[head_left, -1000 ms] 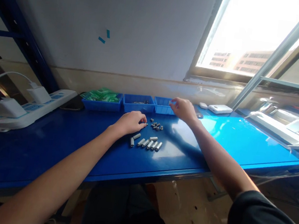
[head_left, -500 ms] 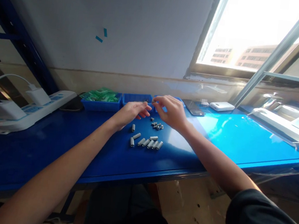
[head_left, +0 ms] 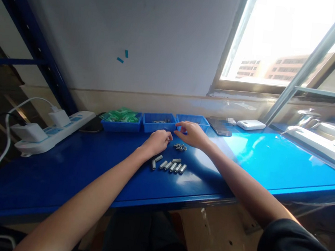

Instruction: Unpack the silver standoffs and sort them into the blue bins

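Against a grey wall (head_left: pixel 171 34), blue table (head_left: pixel 69 171): brightly lit at its right end, a person's 2 bare arms reaching over it
White power strip (head_left: pixel 68 128): at the table's left end, 2 white adapters (head_left: pixel 30 132) plugged in
Blue bins (head_left: pixel 159 129): 3 in a row along the back, the left heaped with green packets (head_left: pixel 123 115), the middle holding small metal parts (head_left: pixel 162 121)
Right hand (head_left: pixel 193 134): before the right bin, thumb and forefinger bent with a gap between; whether they grip anything cannot be told
Left hand (head_left: pixel 157 141): low before the middle bin, fingers curled in, a small glint at the tips; what they hold, if anything, cannot be told
Dark phone (head_left: pixel 220 127): flat, right of the bins
Metal spacers (head_left: pixel 172 167): 8 visible on the table, nearer the person than the hands, 5 slanted side by side
Metal fittings (head_left: pixel 180 147): clustered between right hand and spacers
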Demonstrator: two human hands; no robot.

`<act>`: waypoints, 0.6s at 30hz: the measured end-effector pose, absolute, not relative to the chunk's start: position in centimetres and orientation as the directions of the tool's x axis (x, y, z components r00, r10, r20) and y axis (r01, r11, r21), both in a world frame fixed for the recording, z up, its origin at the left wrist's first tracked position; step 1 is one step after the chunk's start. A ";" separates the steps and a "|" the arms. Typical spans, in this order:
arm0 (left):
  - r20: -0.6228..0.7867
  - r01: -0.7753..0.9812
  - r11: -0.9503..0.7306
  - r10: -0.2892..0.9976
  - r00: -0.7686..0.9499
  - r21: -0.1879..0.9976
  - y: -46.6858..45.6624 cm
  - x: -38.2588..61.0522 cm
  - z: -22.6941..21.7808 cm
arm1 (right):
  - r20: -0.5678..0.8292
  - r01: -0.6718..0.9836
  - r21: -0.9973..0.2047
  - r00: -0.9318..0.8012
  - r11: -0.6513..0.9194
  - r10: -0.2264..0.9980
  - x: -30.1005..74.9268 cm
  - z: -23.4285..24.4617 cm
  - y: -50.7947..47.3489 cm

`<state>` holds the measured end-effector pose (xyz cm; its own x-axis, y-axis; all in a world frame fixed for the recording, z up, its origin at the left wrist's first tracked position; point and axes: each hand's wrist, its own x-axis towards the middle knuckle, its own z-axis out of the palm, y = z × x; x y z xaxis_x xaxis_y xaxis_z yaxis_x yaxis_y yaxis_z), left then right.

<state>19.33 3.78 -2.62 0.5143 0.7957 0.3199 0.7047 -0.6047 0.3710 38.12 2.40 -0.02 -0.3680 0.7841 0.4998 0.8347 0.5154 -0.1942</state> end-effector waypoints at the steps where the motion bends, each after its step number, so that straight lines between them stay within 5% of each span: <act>1: 0.314 0.663 -0.557 0.830 0.460 0.501 3.8 19.0 -2.6 | 0.498 0.799 -0.193 -0.421 0.570 0.759 37.7 -0.2 2.3; 4: 0.248 0.382 -0.373 0.908 0.338 0.845 3.7 18.3 -2.2 | 0.521 0.720 -0.170 -0.513 0.673 0.682 37.0 -0.8 2.1; 7: 0.211 0.121 -0.265 0.918 0.336 0.957 3.1 18.1 -1.2 | 0.576 0.690 -0.122 -0.536 0.713 0.617 36.9 -0.9 1.9; 13: 0.220 -0.007 -0.235 0.898 0.381 0.972 2.2 18.5 -0.2 | 0.750 0.659 -0.011 -0.492 0.752 0.442 37.3 1.2 0.5; 16: 0.280 0.206 -0.382 0.874 0.396 0.901 1.7 19.1 -0.5 | 0.925 0.762 -0.045 -0.212 0.646 0.314 38.5 3.2 0.2; 18: 0.344 0.413 -0.547 0.812 0.470 0.728 1.2 19.9 -0.8 | 0.956 0.857 -0.140 -0.013 0.496 0.292 39.7 4.0 0.7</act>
